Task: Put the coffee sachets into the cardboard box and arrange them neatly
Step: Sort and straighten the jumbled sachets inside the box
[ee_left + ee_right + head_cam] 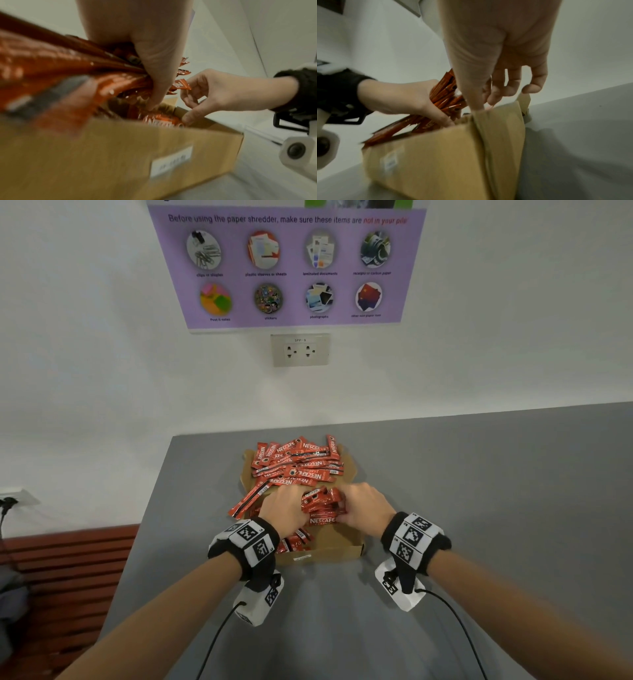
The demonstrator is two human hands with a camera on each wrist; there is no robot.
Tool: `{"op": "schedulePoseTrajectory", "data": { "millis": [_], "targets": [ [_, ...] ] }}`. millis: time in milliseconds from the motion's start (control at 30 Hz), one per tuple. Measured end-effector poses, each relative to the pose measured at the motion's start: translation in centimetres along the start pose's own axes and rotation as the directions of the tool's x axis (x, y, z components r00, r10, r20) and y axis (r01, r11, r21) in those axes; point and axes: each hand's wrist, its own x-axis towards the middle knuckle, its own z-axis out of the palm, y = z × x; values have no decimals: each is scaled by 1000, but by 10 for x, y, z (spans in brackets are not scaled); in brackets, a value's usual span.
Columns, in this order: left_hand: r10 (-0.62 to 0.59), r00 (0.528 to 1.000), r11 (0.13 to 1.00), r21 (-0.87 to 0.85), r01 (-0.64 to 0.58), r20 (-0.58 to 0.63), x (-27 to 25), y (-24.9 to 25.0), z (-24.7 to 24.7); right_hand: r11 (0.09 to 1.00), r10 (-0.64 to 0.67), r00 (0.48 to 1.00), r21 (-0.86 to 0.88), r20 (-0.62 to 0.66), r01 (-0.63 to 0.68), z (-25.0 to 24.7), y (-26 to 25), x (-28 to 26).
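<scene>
Sachets [297, 465] marked NESCAFE overflow the cardboard box [322, 553]; grey table [479, 491] lies free around. Left hand [284, 510] grips a bundle; right hand [364, 506], fingers loosely curled, touches it.

Red sachets [297, 465]; brown cardboard box [337, 549]; grey table [479, 474]; purple poster [287, 265].

red sachets [298, 470] heaped in cardboard box [329, 551]
</scene>
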Motion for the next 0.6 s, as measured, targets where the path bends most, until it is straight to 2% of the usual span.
{"op": "schedulePoseTrajectory", "data": {
  "millis": [67,167,267,400,500,600],
  "targets": [
    [-4,1000,998,-56,3,-27,-1,1,-10,985,-7,998,172,-60,17,-9,-1,-3],
    [26,998,989,-145,-34,-58,-4,3,-24,908,-20,993,413,-119,68,-20,-10,-6],
    [62,997,988,-138,-66,-38,-5,7,-29,884,-54,973,442,-226,152,-19,-26,-6],
    [31,996,984,-175,-46,-86,-11,6,-36,881,31,906,440,-423,175,-19,-32,-1],
    [-38,995,974,-225,17,-91,-20,-4,-42,857,116,883,495,-455,142,-23,-25,1],
    [-154,974,947,-305,98,-164,-25,-17,-47,829,159,873,542,-462,135,-24,-17,0]
  ]
}}
